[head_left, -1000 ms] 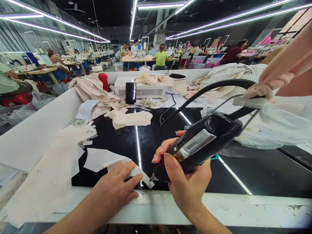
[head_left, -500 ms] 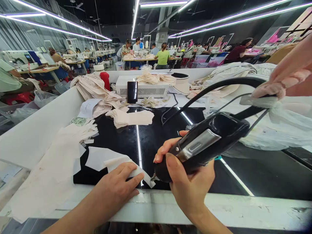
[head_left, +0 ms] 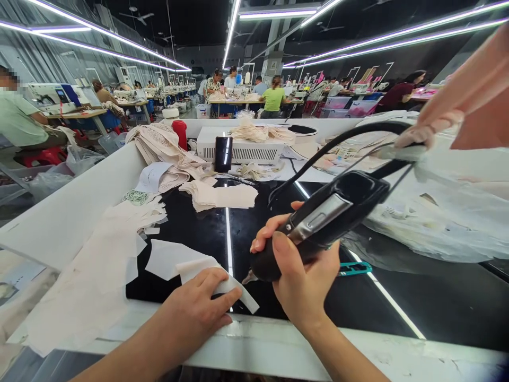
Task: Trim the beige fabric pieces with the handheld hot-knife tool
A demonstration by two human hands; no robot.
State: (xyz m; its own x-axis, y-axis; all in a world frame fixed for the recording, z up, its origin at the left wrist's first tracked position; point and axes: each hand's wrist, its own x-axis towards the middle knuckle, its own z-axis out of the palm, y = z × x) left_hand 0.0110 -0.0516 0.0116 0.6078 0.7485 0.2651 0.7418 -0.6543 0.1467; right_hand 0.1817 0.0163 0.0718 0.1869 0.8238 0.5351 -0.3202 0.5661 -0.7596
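My right hand is wrapped round a black corded hand tool with a metal plate on top. Its pointed tip hovers just above a narrow white fabric strip on the black glossy table. My left hand lies flat on that strip at the table's near edge, fingers stretched out and pressing it down. The tool's thick black cable arches up and away to the right.
Cut fabric pieces cover the left of the table, with folded cloth farther back. A white box with a phone leaning on it and a red bottle stand at the back. Clear plastic bags lie right. Another person's hand enters top right. Workers sit at sewing tables behind.
The tool's tip has lifted slightly off the strip and my right hand tilted it up. The view shifted a little. My left hand stays on the strip.
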